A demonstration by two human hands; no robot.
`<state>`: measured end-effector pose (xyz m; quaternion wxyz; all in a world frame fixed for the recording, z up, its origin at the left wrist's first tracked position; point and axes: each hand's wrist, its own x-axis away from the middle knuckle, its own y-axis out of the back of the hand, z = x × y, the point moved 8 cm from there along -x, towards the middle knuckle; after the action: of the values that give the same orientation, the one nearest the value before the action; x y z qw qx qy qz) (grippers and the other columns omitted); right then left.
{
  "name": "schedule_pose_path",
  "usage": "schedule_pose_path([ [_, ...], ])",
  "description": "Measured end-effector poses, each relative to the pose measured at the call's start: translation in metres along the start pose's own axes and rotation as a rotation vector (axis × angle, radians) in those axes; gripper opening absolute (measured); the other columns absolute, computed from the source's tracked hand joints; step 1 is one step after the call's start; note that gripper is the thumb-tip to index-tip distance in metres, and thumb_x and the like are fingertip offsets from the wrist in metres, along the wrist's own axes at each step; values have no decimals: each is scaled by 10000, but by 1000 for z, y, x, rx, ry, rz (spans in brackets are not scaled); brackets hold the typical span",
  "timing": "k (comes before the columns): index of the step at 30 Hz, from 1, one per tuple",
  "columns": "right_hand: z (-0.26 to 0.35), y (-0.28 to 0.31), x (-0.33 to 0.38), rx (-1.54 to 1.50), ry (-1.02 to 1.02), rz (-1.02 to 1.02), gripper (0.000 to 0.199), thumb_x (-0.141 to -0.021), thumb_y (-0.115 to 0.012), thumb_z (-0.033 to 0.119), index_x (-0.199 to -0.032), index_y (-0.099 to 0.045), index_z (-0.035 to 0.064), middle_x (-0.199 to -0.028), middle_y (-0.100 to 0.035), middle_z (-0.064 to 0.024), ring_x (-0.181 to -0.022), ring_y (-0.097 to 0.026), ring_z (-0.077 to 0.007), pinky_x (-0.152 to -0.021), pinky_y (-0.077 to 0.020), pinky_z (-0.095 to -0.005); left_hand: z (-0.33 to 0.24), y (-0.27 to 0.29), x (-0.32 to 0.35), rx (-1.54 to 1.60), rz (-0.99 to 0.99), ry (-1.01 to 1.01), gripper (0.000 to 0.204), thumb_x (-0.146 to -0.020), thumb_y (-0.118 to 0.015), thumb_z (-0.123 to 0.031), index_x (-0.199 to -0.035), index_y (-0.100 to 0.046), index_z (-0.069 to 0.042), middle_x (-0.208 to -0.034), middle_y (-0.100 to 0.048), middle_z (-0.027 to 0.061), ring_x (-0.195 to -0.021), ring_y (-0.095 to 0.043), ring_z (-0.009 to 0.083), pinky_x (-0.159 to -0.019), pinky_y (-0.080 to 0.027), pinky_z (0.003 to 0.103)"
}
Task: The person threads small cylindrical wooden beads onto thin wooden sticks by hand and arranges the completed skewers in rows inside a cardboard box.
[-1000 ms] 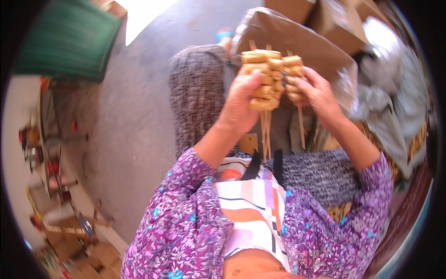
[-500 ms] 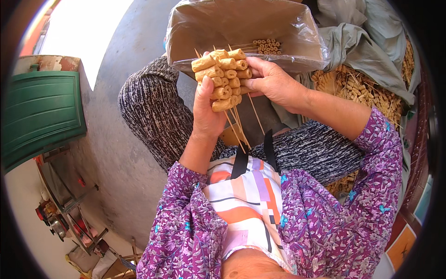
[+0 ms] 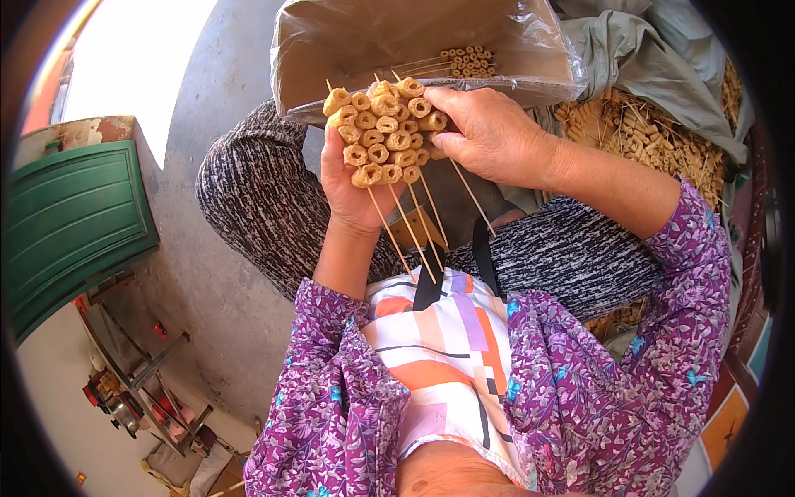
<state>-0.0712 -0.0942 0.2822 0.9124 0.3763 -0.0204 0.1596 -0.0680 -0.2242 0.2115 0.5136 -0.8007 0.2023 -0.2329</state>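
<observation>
Here's the bunch [image 3: 386, 137], up in front of the knees at the heart of the dial: golden rolls stacked in rows, hollow ends facing up. The left hand [image 3: 352, 189] cups it from eight o'clock, curled round the edge, thumb along the side, most of its fingers hidden beneath. At three o'clock the right hand [image 3: 497, 137] is half closed, pinching the outermost column of rolls between thumb and forefinger; the other fingers are tucked out of sight.

Bare sticks [image 3: 427, 232] fan out toward five and six o'clock, four of them showing, the rightmost well apart from the rest. Short tips poke out along the top, between eleven and twelve.

So which step is this? I'd call it gathering: loaded skewers being lined up side by side into one block. The rolls sit fairly snug, but those splayed sticks say it isn't squared off. The next move, I judge, calls for a light squeeze from the right and a firm left palm underneath, bringing the sticks parallel without crushing the rolls.

Up at one o'clock, the film-lined box [image 3: 364, 37] gapes open, just beyond the bunch, with a neat cluster [image 3: 470, 62] lying inside, roll ends outward. Out at three, past the right wrist, a big loose pile [image 3: 642, 149] spreads beside a grey sheet [image 3: 662, 70].
</observation>
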Motion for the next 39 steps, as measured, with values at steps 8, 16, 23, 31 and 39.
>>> schedule_pose_path([
  [8,-52,-40,-1,-563,-65,-59,309,-790,-579,95,-1050,-594,-71,-963,-678,-231,-920,-672,-343,-840,-508,-415,21,5,0,-126,-43,1,675,-962,-433,-509,-1468,-336,-73,-1428,-458,151,-1299,-477,294,-1086,-391,446],
  [16,-24,-25,10,-522,-27,-11,562,-806,-741,372,-1164,-586,-33,-1040,-693,-187,-970,-677,-282,-880,-510,-364,22,1,4,85,17,54,725,-948,-432,-582,-1449,-365,-63,-1425,-455,163,-1302,-467,328,-1088,-388,463],
  [23,-20,-16,24,-378,-97,-98,579,-783,-747,360,-1171,-568,-31,-1008,-693,-200,-956,-678,-319,-863,-515,-395,28,-8,9,-114,21,63,786,-910,-515,-546,-1498,-280,-80,-1458,-421,147,-1323,-451,307,-1102,-374,442],
  [31,-30,-23,31,-445,-119,-84,600,-825,-735,274,-1289,-489,-18,-1080,-674,-165,-988,-659,-250,-879,-512,-364,40,-14,8,-132,79,85,823,-908,-556,-502,-1540,-178,-134,-1514,-338,129,-1362,-399,300,-1114,-354,457],
  [39,-28,-23,46,-331,-77,-113,707,-902,-684,246,-1451,-330,-24,-1230,-608,-155,-1087,-601,-190,-937,-486,-325,44,-19,12,-290,5,37,798,-899,-550,-507,-1519,-241,-111,-1482,-387,123,-1341,-427,281,-1103,-370,458],
])
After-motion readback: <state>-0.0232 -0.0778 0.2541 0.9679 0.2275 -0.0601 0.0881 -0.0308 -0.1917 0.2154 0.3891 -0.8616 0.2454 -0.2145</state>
